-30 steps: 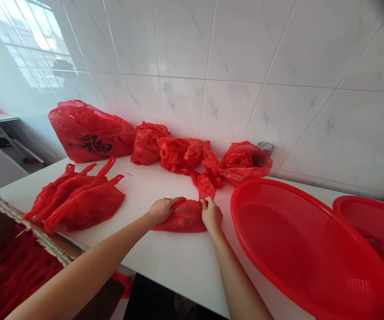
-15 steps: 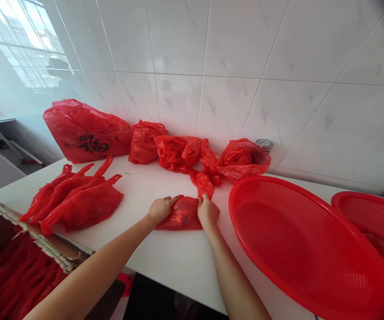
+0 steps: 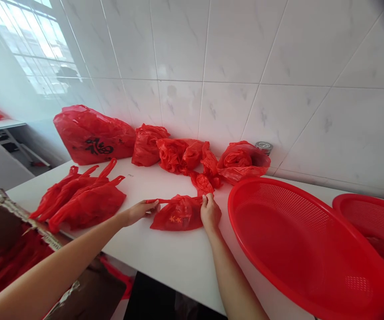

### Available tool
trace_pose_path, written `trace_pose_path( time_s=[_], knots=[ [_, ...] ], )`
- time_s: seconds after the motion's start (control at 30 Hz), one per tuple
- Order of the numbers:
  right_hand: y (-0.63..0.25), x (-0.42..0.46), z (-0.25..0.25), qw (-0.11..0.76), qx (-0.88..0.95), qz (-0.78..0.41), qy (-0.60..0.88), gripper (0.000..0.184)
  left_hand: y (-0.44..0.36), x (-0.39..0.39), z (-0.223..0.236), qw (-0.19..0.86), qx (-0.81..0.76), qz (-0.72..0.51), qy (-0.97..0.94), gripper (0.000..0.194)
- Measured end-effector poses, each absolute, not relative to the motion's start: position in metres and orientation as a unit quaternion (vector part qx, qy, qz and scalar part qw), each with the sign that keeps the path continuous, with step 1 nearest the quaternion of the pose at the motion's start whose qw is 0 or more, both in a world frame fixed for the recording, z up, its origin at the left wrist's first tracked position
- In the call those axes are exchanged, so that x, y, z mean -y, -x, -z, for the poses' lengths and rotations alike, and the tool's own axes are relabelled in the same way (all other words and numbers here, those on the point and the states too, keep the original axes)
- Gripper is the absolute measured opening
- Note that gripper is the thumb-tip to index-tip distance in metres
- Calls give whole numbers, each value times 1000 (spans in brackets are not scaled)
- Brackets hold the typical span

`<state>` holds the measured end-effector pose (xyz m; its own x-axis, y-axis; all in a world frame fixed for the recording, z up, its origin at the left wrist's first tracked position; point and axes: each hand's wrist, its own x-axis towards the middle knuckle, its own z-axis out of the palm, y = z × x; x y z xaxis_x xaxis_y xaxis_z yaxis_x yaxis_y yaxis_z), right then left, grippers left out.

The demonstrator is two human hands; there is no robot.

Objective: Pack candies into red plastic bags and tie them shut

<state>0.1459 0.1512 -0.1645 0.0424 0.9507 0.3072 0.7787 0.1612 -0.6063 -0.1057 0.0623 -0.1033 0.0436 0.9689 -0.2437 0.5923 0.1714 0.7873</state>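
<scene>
While both forearms come in from the bottom of the view, the left one slants in long and low from the corner, and the right one angles up more steeply toward the middle of the table [image 3: 165,253]. The left hand [image 3: 140,212] is pretty much closed, thumb and fingers pinching the end of a thin strip of the red bag [image 3: 180,220], off to its left. The right hand [image 3: 211,213] is curled at the bag's upper right corner, thumb up top, gripping the plastic. So the strip runs more or less straight and taut from the left hand to the bag's top edge. As for the bag, it sits on the table between the hands, low and wide, wrinkled along the top, kinda see-through, with little orange marks on the front. Something's inside, can't tell what. Red basket [image 3: 278,240] is just right of the right hand.
</scene>
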Motion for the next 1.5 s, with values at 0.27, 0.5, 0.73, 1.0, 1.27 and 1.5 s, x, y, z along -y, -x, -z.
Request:
trace_pose_path(
  time_s=[0.27,0.5,0.73,1.0,1.27,1.5],
  knots=[
    [-148,-151,166,462,676,-147,555,45,102,-75,90,301,-718,-223,-587,45],
    [-148,-145,164,543,667,-173,479,44,31,-93,88,108,-680,-232,-687,40],
    [-148,-137,164,582,642,-222,448,34,38,-76,69,179,-674,-190,-692,23],
    [-140,-138,165,577,624,-295,437,35,132,-26,34,210,-739,-186,-613,34],
    [-142,-139,167,568,615,-311,449,33,210,-7,43,71,-835,-121,-532,27],
    [-142,-139,167,568,616,-316,445,33,220,6,46,-54,-885,-58,-459,36]
  ],
)
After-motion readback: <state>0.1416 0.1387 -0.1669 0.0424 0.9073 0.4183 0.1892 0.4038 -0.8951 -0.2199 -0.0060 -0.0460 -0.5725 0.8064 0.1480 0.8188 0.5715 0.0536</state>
